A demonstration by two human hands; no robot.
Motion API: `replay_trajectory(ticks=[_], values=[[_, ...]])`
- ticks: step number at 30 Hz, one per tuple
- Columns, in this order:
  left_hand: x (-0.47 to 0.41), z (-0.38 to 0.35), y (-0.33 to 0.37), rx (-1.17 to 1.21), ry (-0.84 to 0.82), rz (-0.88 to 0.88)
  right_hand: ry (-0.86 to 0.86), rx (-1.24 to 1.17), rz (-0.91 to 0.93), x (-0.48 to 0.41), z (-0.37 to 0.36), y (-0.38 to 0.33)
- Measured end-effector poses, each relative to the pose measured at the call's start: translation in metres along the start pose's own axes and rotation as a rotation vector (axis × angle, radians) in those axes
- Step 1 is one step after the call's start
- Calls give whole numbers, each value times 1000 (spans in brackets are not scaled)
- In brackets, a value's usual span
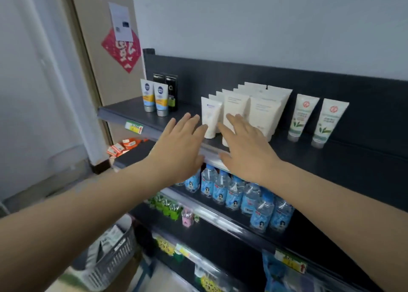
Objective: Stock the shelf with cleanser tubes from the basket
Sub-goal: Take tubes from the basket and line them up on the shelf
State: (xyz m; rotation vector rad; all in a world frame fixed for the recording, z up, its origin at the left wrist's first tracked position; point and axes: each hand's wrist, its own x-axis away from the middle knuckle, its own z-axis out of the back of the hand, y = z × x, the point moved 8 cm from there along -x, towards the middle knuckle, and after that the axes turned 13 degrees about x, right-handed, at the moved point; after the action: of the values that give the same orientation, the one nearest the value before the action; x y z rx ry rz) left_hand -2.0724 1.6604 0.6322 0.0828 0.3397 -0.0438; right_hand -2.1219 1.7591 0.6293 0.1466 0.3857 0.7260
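A red paper decoration is hanging point-down on the beige door, with a white printed sheet overlapping its upper corner. Two black boxes are standing upright against the dark back panel. A yellow-green price tag is sitting on the front rail. On the tier below, clear water bottles with blue labels are standing packed in rows, and orange boxes are lying at its far left end. Lower still, green packs are sitting just beside a small pink item. Blue packets are showing at the bottom right, blurred.
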Motion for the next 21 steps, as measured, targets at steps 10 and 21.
replay_trajectory(ticks=[10,21], values=[[102,-15,-135,2,-41,220,-22,-116,159,-40,-25,-175],[183,-60,-287,59,-112,427,-87,-147,257,-80,-89,-344]])
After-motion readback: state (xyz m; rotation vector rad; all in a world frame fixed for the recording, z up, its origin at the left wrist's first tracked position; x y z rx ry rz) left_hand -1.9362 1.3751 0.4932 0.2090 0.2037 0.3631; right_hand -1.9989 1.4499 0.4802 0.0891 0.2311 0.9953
